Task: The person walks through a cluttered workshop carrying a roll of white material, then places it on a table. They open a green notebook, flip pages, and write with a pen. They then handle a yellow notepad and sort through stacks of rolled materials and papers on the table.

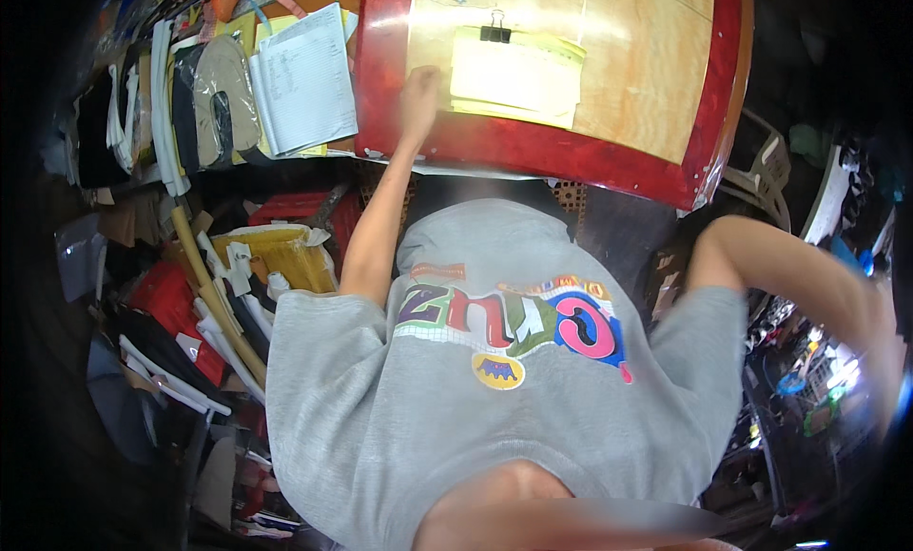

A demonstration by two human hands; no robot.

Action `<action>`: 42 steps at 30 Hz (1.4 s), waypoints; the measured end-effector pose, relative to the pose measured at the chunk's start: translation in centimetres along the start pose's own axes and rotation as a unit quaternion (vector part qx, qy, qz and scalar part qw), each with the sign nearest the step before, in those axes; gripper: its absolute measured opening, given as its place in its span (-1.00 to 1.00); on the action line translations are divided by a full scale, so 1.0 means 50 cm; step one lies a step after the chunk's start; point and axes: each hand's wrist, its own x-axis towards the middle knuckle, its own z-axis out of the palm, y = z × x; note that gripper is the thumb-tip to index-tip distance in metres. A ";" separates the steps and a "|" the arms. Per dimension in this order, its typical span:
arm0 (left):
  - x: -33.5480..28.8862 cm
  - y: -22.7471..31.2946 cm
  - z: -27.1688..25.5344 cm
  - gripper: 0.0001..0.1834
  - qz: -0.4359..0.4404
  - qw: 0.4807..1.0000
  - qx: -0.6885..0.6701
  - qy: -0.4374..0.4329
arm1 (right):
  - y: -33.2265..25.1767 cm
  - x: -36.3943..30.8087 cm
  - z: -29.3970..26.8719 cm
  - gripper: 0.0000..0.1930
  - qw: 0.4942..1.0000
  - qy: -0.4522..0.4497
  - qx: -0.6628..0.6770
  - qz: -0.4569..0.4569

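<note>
My left hand rests at the left side of the table, over the inner edge of its red border. Its fingers look curled in, and I see nothing held in them. Just to its right lies a stack of yellow paper sheets, held at the top by a black binder clip. The stack sits on the table's pale wood-patterned middle. My right arm is raised and bent out to the right, its forearm blurred near the picture's rim. The right hand itself cannot be made out.
Left of the table lie an open lined notebook with handwriting and a plastic-wrapped beige piece. Below them, rolls and folded materials crowd a yellow box. A beige plastic chair stands at the right, near cluttered baskets.
</note>
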 end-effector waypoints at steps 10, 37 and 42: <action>0.010 0.020 0.072 -0.41 0.049 0.989 0.130 0.049 | 0.136 -0.579 0.335 -0.26 0.809 -0.246 0.048 0.532; 0.222 0.213 -0.770 -0.30 0.170 0.976 -0.079 -0.113 | -0.467 -0.205 0.708 -0.86 0.742 -0.303 0.542 0.253; 0.329 0.454 -0.884 -0.57 0.263 0.939 -0.178 -0.130 | -0.519 -0.040 0.757 -0.88 0.747 -0.194 0.591 0.235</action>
